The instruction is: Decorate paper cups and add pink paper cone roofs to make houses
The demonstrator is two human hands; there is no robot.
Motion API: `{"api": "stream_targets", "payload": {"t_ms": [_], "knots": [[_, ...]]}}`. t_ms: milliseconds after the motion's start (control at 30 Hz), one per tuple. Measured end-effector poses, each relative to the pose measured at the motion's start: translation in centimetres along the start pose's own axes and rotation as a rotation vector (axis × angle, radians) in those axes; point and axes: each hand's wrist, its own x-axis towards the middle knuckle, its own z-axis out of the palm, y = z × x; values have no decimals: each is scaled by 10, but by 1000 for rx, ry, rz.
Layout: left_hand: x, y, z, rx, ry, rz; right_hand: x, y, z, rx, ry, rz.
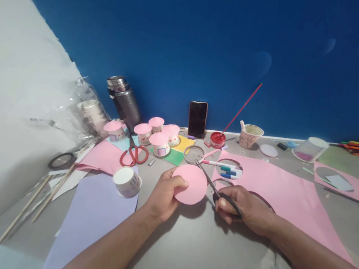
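My left hand [164, 193] pinches a round pink paper disc [191, 185] by its left edge, holding it just above the grey table [198, 250]. My right hand [244, 207] is closed on the black handles of a pair of scissors [210, 183], whose thin blades point up and left along the disc's right edge. A large pink paper sheet [289, 196] with round holes cut in it lies under and beyond my right hand.
Several pink-topped paper cups [159, 143], red scissors [134, 155], a tipped white cup [127, 181], a lavender sheet [91, 215], markers [227, 170], a tape ring [194, 154], a red paint pot [217, 139], a phone [197, 119], a flask [124, 101] and wooden sticks [37, 202] surround the hands.
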Motion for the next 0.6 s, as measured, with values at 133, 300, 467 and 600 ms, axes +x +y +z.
{"api": "stream_targets", "payload": {"t_ms": [133, 300, 467, 600], "knots": [[-1, 0, 0, 6, -8, -3, 0, 2, -1, -13, 0, 2], [-1, 0, 1, 7, -4, -1, 0, 3, -1, -26, 2, 1], [-1, 0, 0, 4, -8, -6, -1, -1, -1, -26, 4, 3], [-1, 0, 1, 8, -1, -5, -1, -3, 0, -48, 8, 25]]}}
